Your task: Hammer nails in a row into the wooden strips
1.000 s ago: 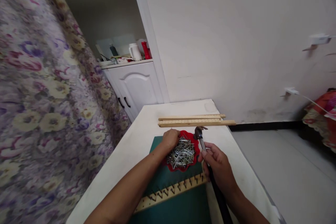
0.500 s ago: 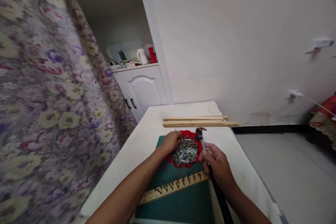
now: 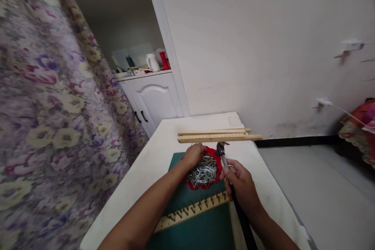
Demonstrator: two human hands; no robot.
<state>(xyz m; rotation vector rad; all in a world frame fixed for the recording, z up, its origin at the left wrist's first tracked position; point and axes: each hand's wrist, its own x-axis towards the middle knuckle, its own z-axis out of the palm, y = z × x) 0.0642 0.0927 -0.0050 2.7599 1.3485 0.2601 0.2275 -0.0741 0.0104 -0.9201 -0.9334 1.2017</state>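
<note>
So there's a big pale wall (image 3: 249, 47) at the back, a flowery curtain (image 3: 58, 105) down the left, then the white surface (image 3: 131, 183) in the middle. A green board (image 3: 199, 230) lies on that, and some loose wooden strips (image 3: 213, 136) lie near the far edge. The hammer (image 3: 241, 216) is in the right hand (image 3: 240, 181), fingers wrapped round it, head up beside the bowl's rim. One holed strip (image 3: 193, 211) slants across the board, dark nail-like bits poking up along it. The red scalloped bowl (image 3: 219, 168) sits just beyond that strip, left hand (image 3: 193, 155) at its upper left edge, fingers bent; can't tell if they're pinching anything. Smallest stuff: loads of shiny nails (image 3: 205, 172) heaped in the bowl.
</note>
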